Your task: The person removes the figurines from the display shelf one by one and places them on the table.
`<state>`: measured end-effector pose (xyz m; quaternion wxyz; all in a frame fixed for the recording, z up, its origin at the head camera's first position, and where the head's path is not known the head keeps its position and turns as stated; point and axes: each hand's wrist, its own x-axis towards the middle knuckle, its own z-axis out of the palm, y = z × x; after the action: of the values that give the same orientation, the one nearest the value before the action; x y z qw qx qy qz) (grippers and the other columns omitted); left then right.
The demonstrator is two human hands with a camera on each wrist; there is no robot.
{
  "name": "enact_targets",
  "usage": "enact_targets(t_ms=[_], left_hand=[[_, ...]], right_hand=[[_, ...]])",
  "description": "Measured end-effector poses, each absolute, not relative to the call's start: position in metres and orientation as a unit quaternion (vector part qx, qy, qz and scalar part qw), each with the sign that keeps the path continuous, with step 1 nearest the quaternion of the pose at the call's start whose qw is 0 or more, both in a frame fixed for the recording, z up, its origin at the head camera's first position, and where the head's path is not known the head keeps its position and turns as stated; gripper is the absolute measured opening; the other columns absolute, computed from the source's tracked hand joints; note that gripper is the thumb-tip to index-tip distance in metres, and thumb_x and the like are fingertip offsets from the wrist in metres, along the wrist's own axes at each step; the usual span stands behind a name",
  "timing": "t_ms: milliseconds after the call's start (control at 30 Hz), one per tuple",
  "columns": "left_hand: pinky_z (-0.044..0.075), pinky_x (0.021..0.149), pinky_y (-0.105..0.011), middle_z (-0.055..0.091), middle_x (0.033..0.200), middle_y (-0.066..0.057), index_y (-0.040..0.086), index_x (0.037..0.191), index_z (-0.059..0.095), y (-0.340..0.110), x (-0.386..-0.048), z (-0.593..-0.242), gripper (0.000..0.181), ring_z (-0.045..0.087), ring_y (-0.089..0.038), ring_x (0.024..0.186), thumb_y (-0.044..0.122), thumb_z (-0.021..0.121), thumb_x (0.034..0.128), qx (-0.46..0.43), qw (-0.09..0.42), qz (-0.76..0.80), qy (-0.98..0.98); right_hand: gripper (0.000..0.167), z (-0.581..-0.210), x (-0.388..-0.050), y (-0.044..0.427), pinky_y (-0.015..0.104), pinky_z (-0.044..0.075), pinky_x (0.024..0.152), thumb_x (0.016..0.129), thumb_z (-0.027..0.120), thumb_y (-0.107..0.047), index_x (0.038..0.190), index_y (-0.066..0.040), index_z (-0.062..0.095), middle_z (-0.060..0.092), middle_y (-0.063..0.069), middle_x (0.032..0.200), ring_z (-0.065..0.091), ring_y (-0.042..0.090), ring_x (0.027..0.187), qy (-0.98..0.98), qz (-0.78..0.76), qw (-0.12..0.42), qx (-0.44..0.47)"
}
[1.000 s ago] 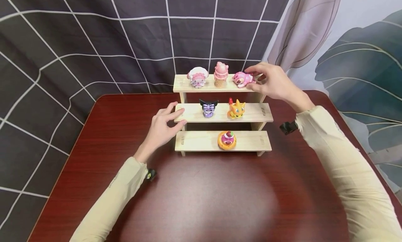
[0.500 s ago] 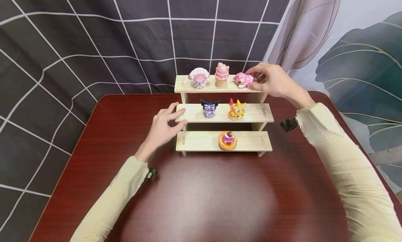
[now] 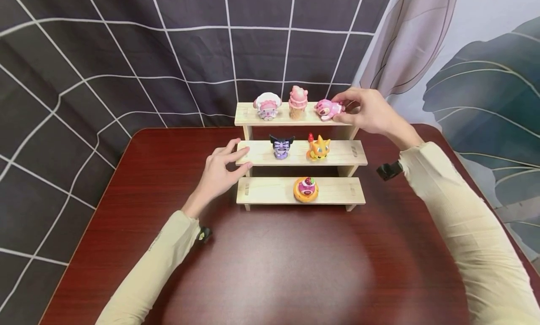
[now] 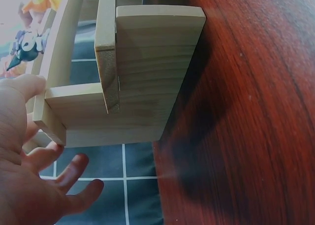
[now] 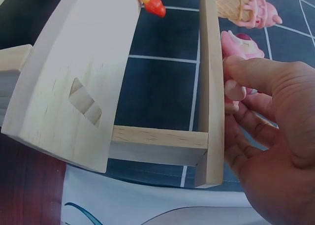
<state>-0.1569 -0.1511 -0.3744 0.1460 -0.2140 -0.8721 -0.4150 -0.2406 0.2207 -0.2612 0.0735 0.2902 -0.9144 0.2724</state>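
Observation:
A three-tier wooden display shelf stands on the table. At the right end of its top tier, my right hand pinches a pink bear figurine that lies on its belly, head to the left. Fingers hide its rear in the right wrist view, where the pink figurine shows behind the board. My left hand holds the left end of the middle tier between thumb and index finger; in the left wrist view the other fingers hang free beside the wood.
Left of the bear stand an ice-cream-cone figurine and a white-hooded figurine. The middle tier bears a black-and-purple figurine and an orange-yellow one. A doughnut-shaped figurine sits below. A dark checked curtain hangs behind the table.
The right hand and the bear figurine have shifted very slightly to the right. The left hand keeps its place on the shelf.

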Motion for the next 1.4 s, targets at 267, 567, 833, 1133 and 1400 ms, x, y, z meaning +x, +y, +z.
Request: enact_targets(t_ms=[267,567,833,1133,1400], left_hand=[[0.041,0.092,-0.054,0.054,0.142,-0.018,0.006,0.125,0.071,-0.152,-0.157,-0.375,0.042,0.054,-0.041,0.114,0.017,0.08,0.0853,-0.212,0.147,-0.416,-0.872],[0.041,0.093,-0.054,0.055,0.143,-0.014,0.006,0.125,0.071,-0.152,-0.16,-0.374,0.042,0.054,-0.04,0.115,0.019,0.079,0.0859,-0.211,0.147,-0.41,-0.875],[0.04,0.093,-0.055,0.055,0.143,-0.013,0.007,0.126,0.071,-0.154,-0.16,-0.373,0.042,0.053,-0.039,0.116,0.019,0.079,0.0861,-0.208,0.144,-0.407,-0.878],[0.04,0.093,-0.056,0.055,0.142,-0.014,0.006,0.124,0.071,-0.152,-0.16,-0.37,0.042,0.055,-0.04,0.115,0.02,0.079,0.0859,-0.211,0.15,-0.406,-0.876],[0.04,0.092,-0.056,0.056,0.142,-0.014,0.006,0.125,0.071,-0.151,-0.157,-0.37,0.042,0.054,-0.04,0.113,0.021,0.079,0.0867,-0.21,0.143,-0.399,-0.881]], right_hand=[[0.035,-0.26,-0.236,0.223,0.021,0.044,0.078,0.082,0.078,-0.001,0.116,0.004,0.07,0.067,0.014,0.1,0.06,0.024,0.089,-0.915,0.274,0.083,0.285],[0.033,-0.253,-0.223,0.223,0.024,0.042,0.073,0.082,0.077,-0.001,0.115,0.001,0.071,0.069,0.011,0.098,0.06,0.022,0.087,-0.913,0.277,0.099,0.284],[0.035,-0.247,-0.206,0.219,0.023,0.04,0.072,0.08,0.081,-0.002,0.113,0.001,0.072,0.069,0.009,0.097,0.06,0.021,0.086,-0.904,0.281,0.113,0.303],[0.035,-0.24,-0.186,0.216,0.017,0.042,0.07,0.076,0.084,-0.001,0.109,-0.001,0.074,0.071,0.005,0.095,0.062,0.015,0.08,-0.898,0.272,0.132,0.321],[0.036,-0.242,-0.164,0.208,0.015,0.044,0.069,0.073,0.084,0.003,0.108,-0.001,0.073,0.071,0.004,0.095,0.064,0.02,0.078,-0.886,0.284,0.138,0.339]])
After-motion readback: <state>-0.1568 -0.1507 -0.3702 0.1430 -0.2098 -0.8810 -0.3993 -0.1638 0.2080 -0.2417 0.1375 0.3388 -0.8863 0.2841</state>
